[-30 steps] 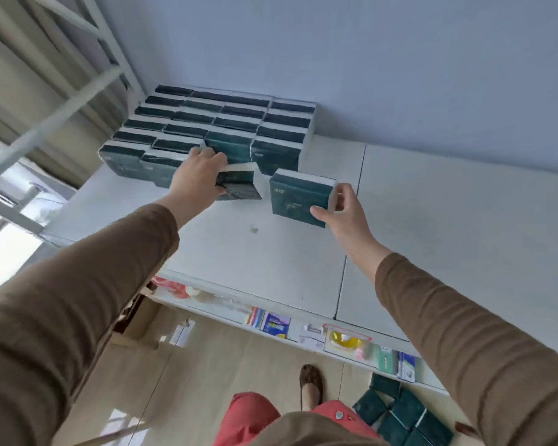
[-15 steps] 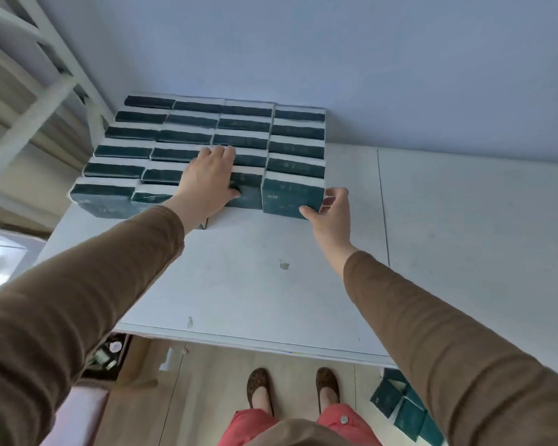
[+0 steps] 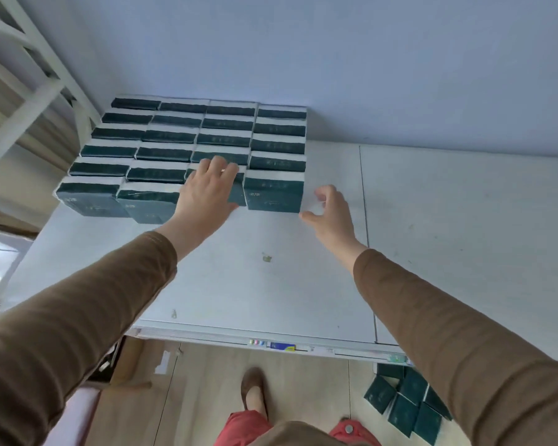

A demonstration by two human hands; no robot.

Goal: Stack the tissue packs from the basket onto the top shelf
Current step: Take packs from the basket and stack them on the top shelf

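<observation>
— Since a moment ago, is the right hand (image 3: 331, 214) letting go?
— Yes, open beside the front-right tissue pack (image 3: 273, 196); the left hand (image 3: 208, 191) is pressing flat on its neighbour, on the top shelf (image 3: 226, 284).

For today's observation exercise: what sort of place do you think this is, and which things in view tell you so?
Probably a small shop or stockroom: identical tissue packs in rows on a white top shelf, small packaged goods on the shelf below, more packs waiting on the floor.
</observation>
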